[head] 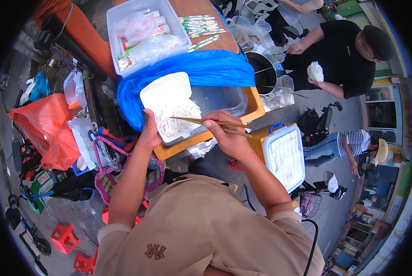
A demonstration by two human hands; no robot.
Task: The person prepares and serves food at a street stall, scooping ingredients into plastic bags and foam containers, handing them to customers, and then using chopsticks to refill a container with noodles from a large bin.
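My left hand [151,131] grips the near left side of a white foam takeaway box [165,90], whose lid stands raised. White noodles [178,119] fill its lower half. My right hand [226,132] holds a pair of wooden chopsticks [211,122], their tips over the noodles at the box's right side. Beneath the box is an orange-yellow insulated crate [256,105], lined with clear plastic and partly covered by a blue plastic sheet [206,65]. Whether the tips touch the noodles, I cannot tell.
Beyond lies a translucent plastic bin [150,69] of bags and cups, beside wrapped chopsticks [204,29] on a wooden table [223,45]. A metal pot [261,74] and a white-lidded cooler [286,157] stand right. Two people are at the right; a red bag [49,127] hangs left.
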